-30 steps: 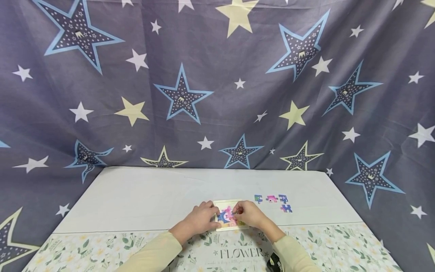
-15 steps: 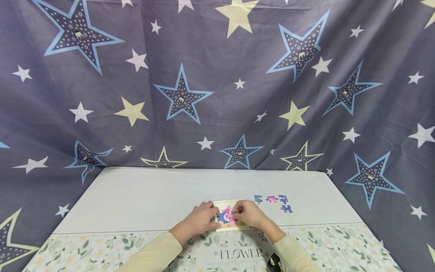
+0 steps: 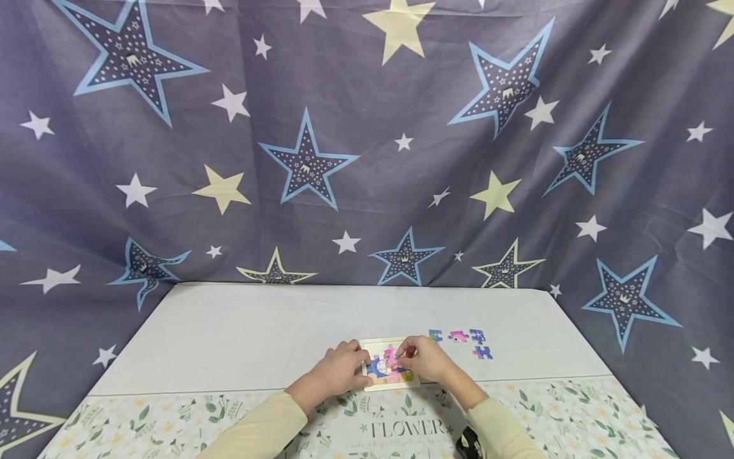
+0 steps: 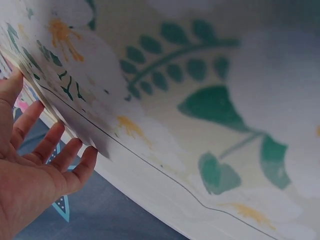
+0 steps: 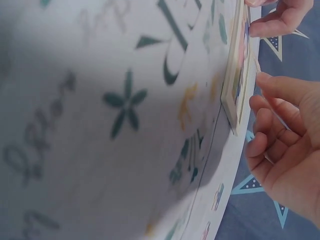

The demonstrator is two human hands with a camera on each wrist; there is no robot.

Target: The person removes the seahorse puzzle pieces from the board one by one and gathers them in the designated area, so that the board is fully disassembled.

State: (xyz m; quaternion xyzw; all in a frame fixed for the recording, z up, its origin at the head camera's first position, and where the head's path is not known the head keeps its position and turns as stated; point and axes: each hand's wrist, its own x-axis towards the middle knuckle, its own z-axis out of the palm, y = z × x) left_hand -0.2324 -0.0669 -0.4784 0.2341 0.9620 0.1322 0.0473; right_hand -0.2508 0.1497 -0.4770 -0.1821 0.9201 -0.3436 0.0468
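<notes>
A small jigsaw puzzle tray (image 3: 375, 386) with a pale raised rim lies at the front of the white tabletop, partly filled with a pink and blue picture. My left hand (image 3: 341, 368) holds its left edge, thumb at the near corner; in the left wrist view the hand's (image 4: 42, 155) fingertips line the rim. Over the tray's right side, my right hand (image 3: 429, 359) pinches a small puzzle piece (image 3: 400, 356), mostly hidden by the fingers. From the right wrist, the right hand (image 5: 287, 135) shows thumb and index together on a thin edge, other fingers curled.
Several loose puzzle pieces lie right of the tray, among them a pink one (image 3: 458, 336) and a blue one (image 3: 483, 352). A flower-printed cloth (image 3: 229, 414) covers the front. A starry curtain (image 3: 367, 159) hangs behind the table.
My right hand has shifted slightly right over the tray, now partly covering the nearest loose piece and baring more of the picture. My left hand stays at the tray's left edge.
</notes>
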